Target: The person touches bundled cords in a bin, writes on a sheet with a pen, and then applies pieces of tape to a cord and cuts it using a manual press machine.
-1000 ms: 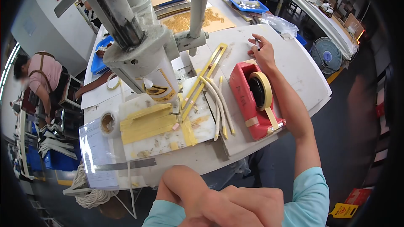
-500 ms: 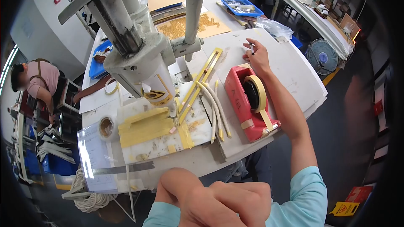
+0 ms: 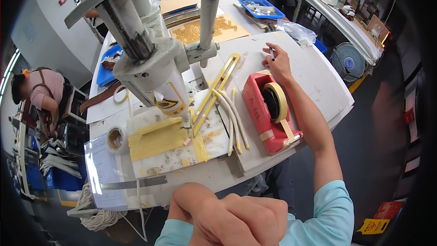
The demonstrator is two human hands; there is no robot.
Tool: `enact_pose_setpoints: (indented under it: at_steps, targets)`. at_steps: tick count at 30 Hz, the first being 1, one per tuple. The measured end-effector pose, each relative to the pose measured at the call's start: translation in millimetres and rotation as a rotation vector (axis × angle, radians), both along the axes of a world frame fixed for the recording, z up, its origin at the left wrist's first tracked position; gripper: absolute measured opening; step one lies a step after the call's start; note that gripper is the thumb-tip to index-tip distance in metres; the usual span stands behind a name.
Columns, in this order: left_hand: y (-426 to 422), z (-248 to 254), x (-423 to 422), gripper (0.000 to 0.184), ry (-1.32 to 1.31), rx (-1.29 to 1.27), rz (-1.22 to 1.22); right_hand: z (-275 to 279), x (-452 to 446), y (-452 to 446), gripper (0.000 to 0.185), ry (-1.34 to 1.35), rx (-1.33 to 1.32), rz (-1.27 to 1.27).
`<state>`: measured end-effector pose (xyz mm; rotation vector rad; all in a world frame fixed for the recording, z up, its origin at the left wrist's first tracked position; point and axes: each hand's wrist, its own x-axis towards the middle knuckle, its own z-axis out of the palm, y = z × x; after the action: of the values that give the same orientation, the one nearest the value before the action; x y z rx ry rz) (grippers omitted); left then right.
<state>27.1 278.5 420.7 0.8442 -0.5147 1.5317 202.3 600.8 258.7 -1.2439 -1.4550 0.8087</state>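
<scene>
My right hand [image 3: 279, 65] rests on the board at the far right, its fingers closed around a dark pen [image 3: 272, 54]. Close to the camera at the bottom is my left hand [image 3: 241, 218], with curled fingers; whatever it may hold is hidden. Beside my right forearm stands a red tape dispenser [image 3: 256, 109] carrying a roll of masking tape [image 3: 283, 101]. Several pale cords with taped ends [image 3: 233, 123] lie left of it, near a long yellow slotted strip [image 3: 223, 79].
A grey hand press [image 3: 148, 66] rises over a white slab [image 3: 214, 139] partly covered with yellow tape [image 3: 159, 143]. A cord spool [image 3: 116, 139] and paper sheet [image 3: 102, 168] sit left. Blue trays [image 3: 261, 8] stand farther back. A co-worker [image 3: 48, 91] bends over at left.
My left hand has shifted slightly at the bottom. My right hand and the pen stay nearly still. The co-worker at left has moved their arms.
</scene>
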Motion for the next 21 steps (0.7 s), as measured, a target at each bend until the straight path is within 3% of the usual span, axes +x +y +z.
enact_pose_setpoints:
  at_steps: [1, 2, 4, 5, 7, 8, 9, 10, 11, 12, 13, 21]
  targets:
    - [3.7, 0.5, 7.4, 0.014, -0.16, 0.097, 0.064, 0.2, -0.3, 0.4, 0.051, -0.01, 0.006, -0.003]
    - [-1.7, -0.1, 0.8, 0.014, -0.159, 0.099, 0.067, 0.9, 0.1, 0.5, 0.051, -0.009, 0.007, 0.0]
    - [-17.0, -0.6, -18.1, 0.014, 0.062, -0.159, -0.006, 4.5, -0.9, -2.8, 0.053, -0.027, -0.021, -0.009]
    - [-15.2, -1.8, -14.3, 0.014, 0.064, -0.158, 0.015, -6.7, 4.6, 4.6, 0.055, -0.074, 0.034, -0.027]
    - [-8.9, -0.3, -10.4, 0.01, -0.137, -0.054, 0.044, -29.1, 19.7, 22.3, 0.064, -0.069, 0.103, -0.02]
    - [-36.5, 34.5, -23.1, 0.002, -0.06, -0.503, 0.132, -21.2, 19.4, 17.0, 0.066, 0.0, -0.002, -0.007]
    - [-36.5, 30.2, -28.8, 0.002, -0.065, -0.485, 0.301, -23.6, 29.3, 25.6, 0.066, 0.057, -0.083, 0.096]
    - [-26.8, 19.4, -33.8, 0.005, -0.107, -0.333, 0.19, -54.1, 42.9, 65.0, 0.066, -0.264, 0.17, 0.103]
    - [-20.7, 9.0, -42.9, 0.011, -0.125, -0.185, 0.059, -83.2, 67.8, 94.1, 0.068, 0.036, 0.015, 0.197]
    - [-18.9, 7.3, -56.8, 0.012, -0.036, -0.132, 0.083, -93.3, 77.0, 108.3, 0.067, 0.105, 0.098, 0.268]
    - [-17.3, 6.4, -67.0, 0.012, 0.045, -0.09, 0.067, -92.6, 87.8, 117.3, 0.061, -0.001, 0.066, 0.299]
    - [-16.7, 1.4, -60.2, 0.013, 0.107, 0.098, 0.112, -67.0, 58.8, 84.4, 0.056, 0.072, 0.009, 0.18]
